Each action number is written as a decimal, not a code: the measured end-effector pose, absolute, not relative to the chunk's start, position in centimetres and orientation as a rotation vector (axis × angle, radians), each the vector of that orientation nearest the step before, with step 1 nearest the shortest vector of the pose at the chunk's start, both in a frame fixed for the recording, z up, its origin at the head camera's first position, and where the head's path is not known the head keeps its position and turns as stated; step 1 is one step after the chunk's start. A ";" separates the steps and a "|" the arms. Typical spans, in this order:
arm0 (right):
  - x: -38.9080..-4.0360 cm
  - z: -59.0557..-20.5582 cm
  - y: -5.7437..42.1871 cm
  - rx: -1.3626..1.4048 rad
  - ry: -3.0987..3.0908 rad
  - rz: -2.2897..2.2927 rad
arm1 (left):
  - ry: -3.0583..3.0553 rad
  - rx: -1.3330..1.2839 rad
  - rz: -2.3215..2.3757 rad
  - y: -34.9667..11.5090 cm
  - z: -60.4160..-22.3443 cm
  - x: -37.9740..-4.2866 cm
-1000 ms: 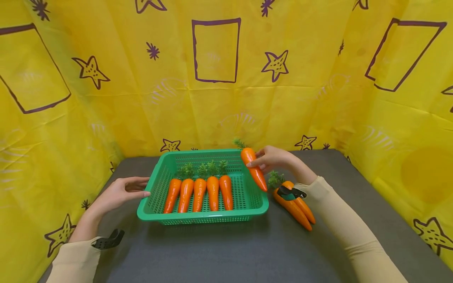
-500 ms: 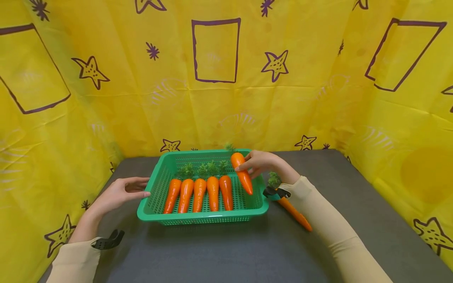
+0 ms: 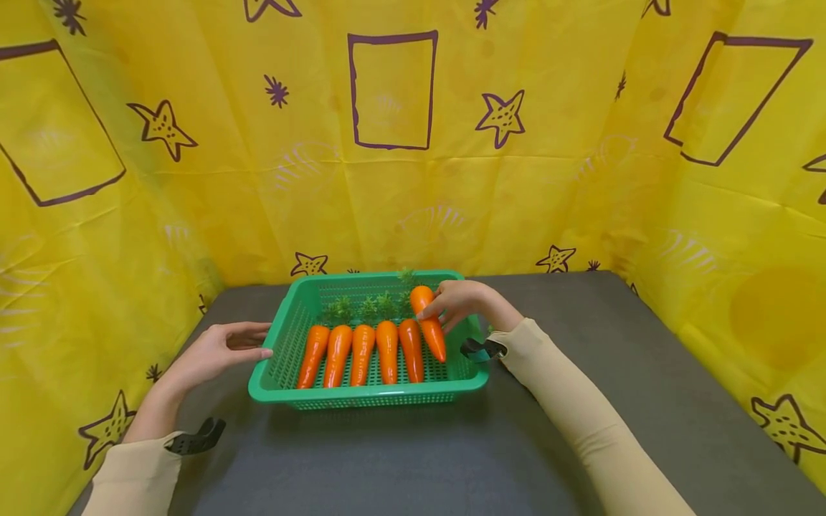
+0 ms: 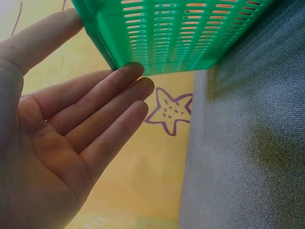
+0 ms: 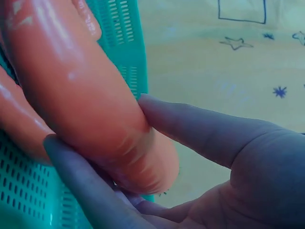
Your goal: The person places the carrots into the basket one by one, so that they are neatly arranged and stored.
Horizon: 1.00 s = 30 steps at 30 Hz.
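My right hand (image 3: 466, 299) pinches an orange carrot (image 3: 434, 340) with a green leafy top between thumb and fingers. It is tilted over the right part of the green basket (image 3: 361, 395), its tip pointing toward the front. Close up in the right wrist view, the held carrot (image 5: 81, 90) is glossy, with fingertips on both sides of its thick end. Several carrots (image 3: 388, 351) lie side by side in the basket, tops to the back. At the basket's left end, my left hand (image 3: 216, 352) touches the rim (image 4: 93, 36) with straight fingers, palm facing it.
The basket stands on a dark grey table (image 3: 361, 466). A yellow patterned cloth (image 3: 393, 193) surrounds the table at the back and both sides. A bit of green leaf (image 3: 490, 330) shows beside the right sleeve (image 3: 581, 416), which covers the spot behind it.
My right hand has carried the carrot leftward from the basket's right rim to beside the row, and lower. The right sleeve now covers the carrots lying outside. The left hand has stayed put.
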State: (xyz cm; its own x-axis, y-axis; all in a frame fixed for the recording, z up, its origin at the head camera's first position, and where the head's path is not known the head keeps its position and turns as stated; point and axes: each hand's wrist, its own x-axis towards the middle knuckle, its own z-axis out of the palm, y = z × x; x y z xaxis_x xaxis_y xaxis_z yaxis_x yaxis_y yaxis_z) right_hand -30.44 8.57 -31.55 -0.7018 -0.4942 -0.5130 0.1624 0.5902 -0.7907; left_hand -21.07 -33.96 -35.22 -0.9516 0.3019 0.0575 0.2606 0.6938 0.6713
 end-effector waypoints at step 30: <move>-31.4 -34.7 7.0 -0.176 2.073 -1.007 | 2.847 0.489 1.099 -34.1 -35.2 -21.2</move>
